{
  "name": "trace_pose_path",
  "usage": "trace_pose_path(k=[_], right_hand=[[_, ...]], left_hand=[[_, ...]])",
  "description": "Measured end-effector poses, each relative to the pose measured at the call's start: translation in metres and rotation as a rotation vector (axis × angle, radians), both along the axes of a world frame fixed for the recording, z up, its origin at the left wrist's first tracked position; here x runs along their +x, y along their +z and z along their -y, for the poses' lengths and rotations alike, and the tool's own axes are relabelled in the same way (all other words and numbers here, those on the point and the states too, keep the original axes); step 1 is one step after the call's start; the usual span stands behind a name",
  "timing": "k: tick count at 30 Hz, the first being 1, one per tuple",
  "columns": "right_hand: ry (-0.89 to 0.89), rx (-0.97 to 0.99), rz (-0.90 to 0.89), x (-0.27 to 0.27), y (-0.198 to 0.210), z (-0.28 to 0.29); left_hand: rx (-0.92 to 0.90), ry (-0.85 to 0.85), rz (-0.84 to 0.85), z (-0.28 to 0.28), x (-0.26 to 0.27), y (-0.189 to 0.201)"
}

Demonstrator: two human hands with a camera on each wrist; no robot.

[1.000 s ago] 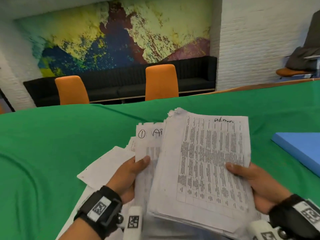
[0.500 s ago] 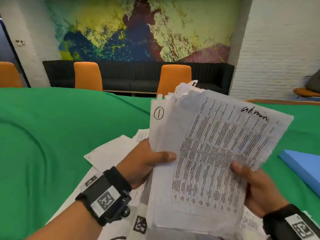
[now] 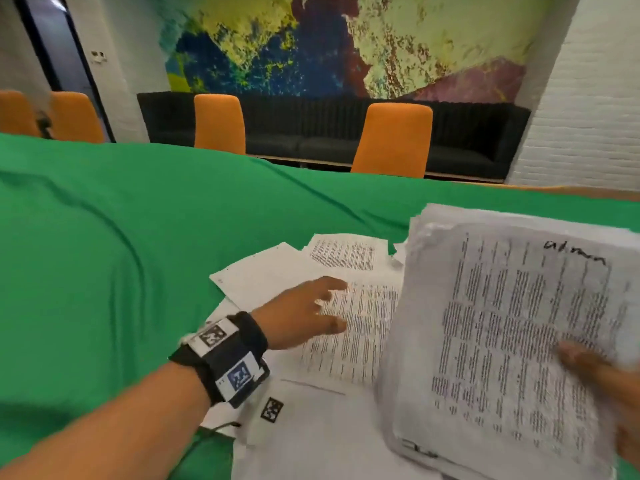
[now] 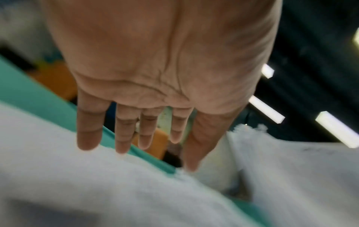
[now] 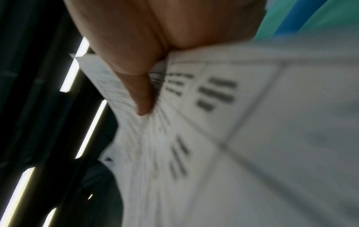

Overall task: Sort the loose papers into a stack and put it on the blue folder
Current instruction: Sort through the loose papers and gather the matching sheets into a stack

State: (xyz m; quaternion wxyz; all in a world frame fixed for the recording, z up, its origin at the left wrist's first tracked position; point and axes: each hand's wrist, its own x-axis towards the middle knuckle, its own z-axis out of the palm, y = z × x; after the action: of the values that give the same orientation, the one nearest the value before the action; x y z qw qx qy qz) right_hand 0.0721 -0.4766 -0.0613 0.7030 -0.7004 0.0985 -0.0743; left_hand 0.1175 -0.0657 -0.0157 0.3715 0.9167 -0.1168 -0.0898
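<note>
Green cloth covers the tabletop (image 3: pixel 104 271), with orange chairs (image 3: pixel 393 140) and a dark sofa (image 3: pixel 311 133) behind it under a painted wall. Loose papers (image 3: pixel 346 327) lie fanned on the cloth in front of the person. The stack (image 3: pixel 502 341) is tilted up at the right and hides whatever lies behind it — the blue folder (image 5: pixel 297 16) shows only as a strip in the right wrist view. The right hand (image 3: pixel 609 393) grips the stack at its edge, thumb on the printed top sheet. Half a second ago both hands held the stack; the left hand (image 3: pixel 298 313) has let go and now hovers over the loose papers, fingers (image 4: pixel 89 130) straight and spread, holding nothing.
</note>
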Motion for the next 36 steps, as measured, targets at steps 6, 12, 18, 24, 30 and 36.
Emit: trace_pose_path(k=[6,12,18,24,30,36], right_hand=[[0.003,0.100,-0.210,0.014,0.004,0.009],[-0.008,0.096,-0.318,0.016,-0.019,0.013],[0.021,0.124,-0.308,0.015,-0.020,0.016],[0.000,0.452,-0.119,0.014,-0.002,0.023],[0.163,0.588,0.048,0.020,0.029,-0.013],[0.198,0.451,-0.020,0.014,0.031,-0.033]], left_hand=[[0.692,0.004,-0.141,-0.068,0.026,-0.035],[0.512,0.170,-0.048,-0.048,0.037,-0.032],[0.095,0.277,-0.168,-0.010,0.055,-0.012],[-0.227,0.218,-0.100,0.003,0.045,-0.009],[-0.690,0.024,-0.068,0.047,0.009,0.026],[-0.597,-0.175,-0.175,0.059,-0.001,0.044]])
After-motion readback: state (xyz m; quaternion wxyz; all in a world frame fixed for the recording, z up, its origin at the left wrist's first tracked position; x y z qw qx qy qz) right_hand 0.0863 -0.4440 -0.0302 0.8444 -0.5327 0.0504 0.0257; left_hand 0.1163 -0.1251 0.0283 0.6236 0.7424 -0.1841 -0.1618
